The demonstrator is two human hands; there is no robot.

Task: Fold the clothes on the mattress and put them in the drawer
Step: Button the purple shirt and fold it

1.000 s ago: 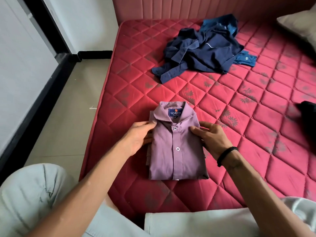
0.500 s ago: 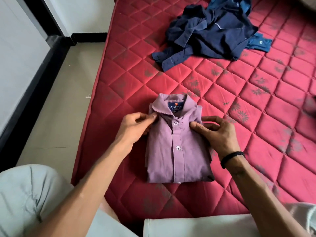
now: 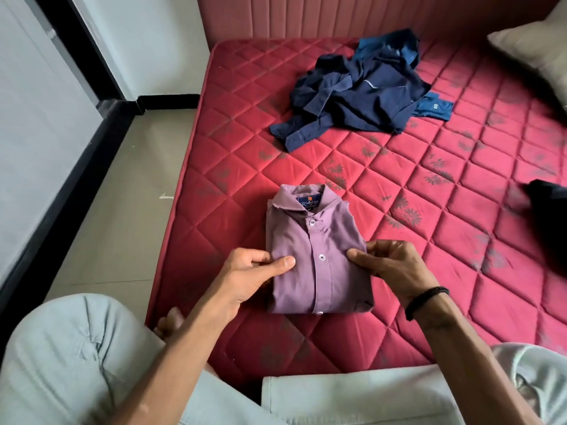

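Red quilted mattress [image 3: 460,271] carries all of it. Unfolded navy clothes pile [image 3: 359,102] lies far side — folding step not begun. Folded purple shirt [image 3: 316,256] sits near the front edge; left hand [image 3: 245,274] and right hand [image 3: 395,265] pinch its side edges, fingers curled on cloth. Likely next: lift it level to a drawer — none in view.

Single head-worn view looks forward and down, close over the mattress [image 3: 399,271].
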